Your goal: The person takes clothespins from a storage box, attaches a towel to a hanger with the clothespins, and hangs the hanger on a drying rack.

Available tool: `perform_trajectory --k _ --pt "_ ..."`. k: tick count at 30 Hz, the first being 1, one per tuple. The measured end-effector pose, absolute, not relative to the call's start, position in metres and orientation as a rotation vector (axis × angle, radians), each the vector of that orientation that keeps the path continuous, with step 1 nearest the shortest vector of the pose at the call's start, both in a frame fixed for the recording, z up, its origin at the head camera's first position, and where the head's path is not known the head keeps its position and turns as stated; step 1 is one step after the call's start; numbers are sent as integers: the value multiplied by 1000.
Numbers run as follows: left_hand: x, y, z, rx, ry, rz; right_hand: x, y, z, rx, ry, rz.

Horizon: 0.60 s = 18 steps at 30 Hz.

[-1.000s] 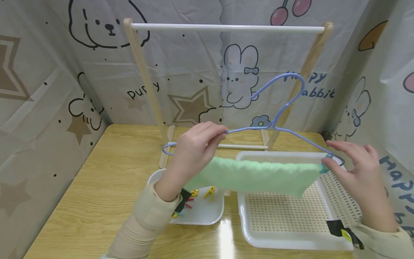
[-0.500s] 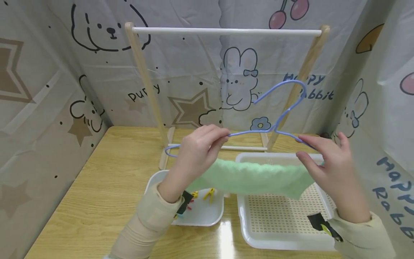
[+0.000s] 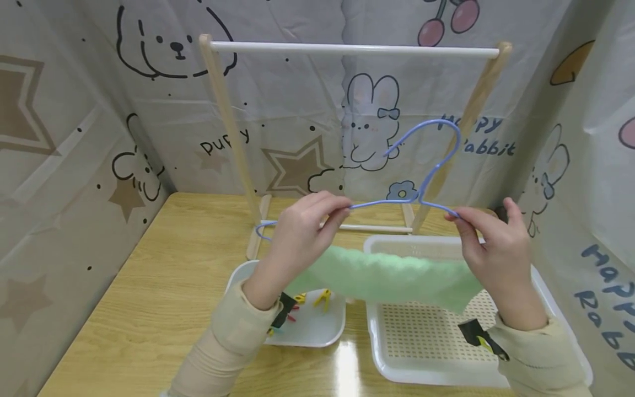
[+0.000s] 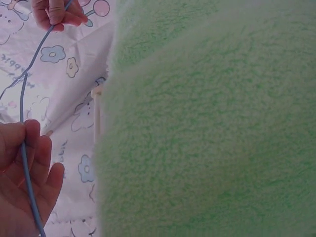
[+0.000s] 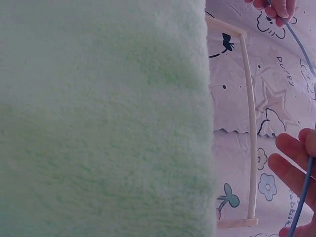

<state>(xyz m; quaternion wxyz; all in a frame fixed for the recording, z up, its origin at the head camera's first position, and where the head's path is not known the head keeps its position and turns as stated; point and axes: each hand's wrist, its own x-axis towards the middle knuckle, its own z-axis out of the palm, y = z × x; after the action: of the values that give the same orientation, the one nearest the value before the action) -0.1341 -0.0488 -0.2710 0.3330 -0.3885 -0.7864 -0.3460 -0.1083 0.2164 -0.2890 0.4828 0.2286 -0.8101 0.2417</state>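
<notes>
A blue wire clothes hanger [image 3: 382, 203] is held up above the table, its hook pointing up. My left hand [image 3: 310, 229] pinches its left arm between thumb and fingers; in the left wrist view that hand [image 4: 24, 173] has its other fingers loosely bent behind the wire. On the other side of the neck, my right hand [image 3: 498, 242] pinches the right arm of the hanger. A fluffy pale green towel [image 3: 397, 281] hangs below the hanger, its upper corners hidden behind my hands. It fills most of both wrist views, as with the towel [image 5: 108, 123] in the right one.
Behind the hanger stands a wooden rack with a white top bar [image 3: 347, 48]. A white tray [image 3: 329, 335] with yellow and red clothespins [image 3: 322, 299] sits at lower left. To its right is a white perforated basket [image 3: 426, 375]. Printed cloth [image 3: 297, 110] surrounds the table.
My right hand has slid left from the hanger's right end to nearer its neck, and its fingers have closed on the wire. A teal clip seen earlier there is now hidden. The left hand keeps its grip.
</notes>
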Motion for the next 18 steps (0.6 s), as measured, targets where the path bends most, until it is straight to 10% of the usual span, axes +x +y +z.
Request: perform_trajectory --k 18 --pt "-134 -66 -271 -893 -2099 -843 -114 211 -288 525 -1940 561"
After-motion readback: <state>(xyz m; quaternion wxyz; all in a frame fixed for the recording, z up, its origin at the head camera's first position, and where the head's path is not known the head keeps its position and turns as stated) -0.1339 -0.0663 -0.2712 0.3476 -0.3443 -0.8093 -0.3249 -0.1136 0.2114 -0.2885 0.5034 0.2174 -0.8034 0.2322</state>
